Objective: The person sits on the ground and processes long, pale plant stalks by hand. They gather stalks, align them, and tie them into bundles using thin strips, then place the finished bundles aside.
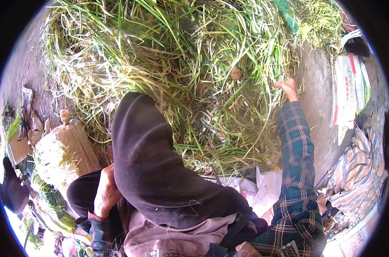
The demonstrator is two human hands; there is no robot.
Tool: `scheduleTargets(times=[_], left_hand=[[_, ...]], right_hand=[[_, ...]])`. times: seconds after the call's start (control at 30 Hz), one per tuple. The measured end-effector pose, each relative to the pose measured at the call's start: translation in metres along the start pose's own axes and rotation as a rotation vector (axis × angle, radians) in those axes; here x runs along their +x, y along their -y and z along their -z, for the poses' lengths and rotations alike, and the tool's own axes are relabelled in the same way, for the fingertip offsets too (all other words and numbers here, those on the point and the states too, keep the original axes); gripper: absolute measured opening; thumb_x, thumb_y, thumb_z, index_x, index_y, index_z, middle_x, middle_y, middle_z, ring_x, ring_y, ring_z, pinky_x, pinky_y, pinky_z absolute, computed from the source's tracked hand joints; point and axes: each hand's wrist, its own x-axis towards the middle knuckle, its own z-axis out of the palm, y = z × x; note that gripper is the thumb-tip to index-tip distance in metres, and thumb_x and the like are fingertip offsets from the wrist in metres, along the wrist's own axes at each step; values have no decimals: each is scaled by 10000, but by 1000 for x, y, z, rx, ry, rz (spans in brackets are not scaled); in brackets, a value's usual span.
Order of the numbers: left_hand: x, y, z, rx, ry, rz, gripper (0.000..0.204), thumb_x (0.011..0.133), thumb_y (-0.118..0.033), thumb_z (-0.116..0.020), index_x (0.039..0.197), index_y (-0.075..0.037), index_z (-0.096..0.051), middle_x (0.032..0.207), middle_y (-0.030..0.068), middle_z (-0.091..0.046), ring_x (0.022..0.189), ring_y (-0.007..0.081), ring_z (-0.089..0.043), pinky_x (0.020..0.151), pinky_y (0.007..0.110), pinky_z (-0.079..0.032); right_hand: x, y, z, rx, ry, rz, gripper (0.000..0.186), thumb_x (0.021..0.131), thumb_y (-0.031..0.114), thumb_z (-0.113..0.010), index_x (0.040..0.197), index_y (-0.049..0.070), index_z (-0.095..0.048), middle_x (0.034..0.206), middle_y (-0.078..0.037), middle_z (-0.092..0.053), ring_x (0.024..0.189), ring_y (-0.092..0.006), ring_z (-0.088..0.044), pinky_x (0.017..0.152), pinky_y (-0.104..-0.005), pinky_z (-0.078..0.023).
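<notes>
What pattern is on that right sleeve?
The right sleeve is blue-green plaid with pale lines, best seen in the head view.

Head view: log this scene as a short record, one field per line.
Main material: broad loose pile of long, thin green and straw-coloured leaves
Right hand: bare right hand at the pile's right edge, thumb toward the leaves; grip unclear
Left hand: bare left hand beside the dark fabric trouser leg, fingers partly hidden
Left side: beige-wrapped bundle with pale stalks beside it
Right side: white sack with red markings; crumpled striped sheet
</notes>
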Motion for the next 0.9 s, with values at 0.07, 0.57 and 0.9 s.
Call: scheduleTargets(times=[0.07,0.57,0.9], left_hand=[[1,-2,-2,-32,10,7,243,712,-21,-646,919,66,-553,840,228,-600,747,374,-590,696,346,-470],[-7,-5,-2,26,2,4,218,728,32,-602,941,53,-562,872,180,-620,765,218,-588,714,312,-467],[-13,-7,-4,-43,-53,-9,271,728,43,-601,997,48,-566,909,163,-636,835,149,-565,770,303,-456]], right_hand=[[-10,7,1,-1,5,44,528,499,285,-765,952,34,-660,819,-104,-682,772,-216,-628,789,-314,-464],[-121,71,-60,309,-150,378,286,663,88,-685,897,43,-527,741,-51,-577,674,-163,-572,654,-318,-516],[-169,118,-149,-236,-129,551,364,705,138,-709,949,-31,-499,707,-29,-509,577,-125,-510,541,-265,-496]])
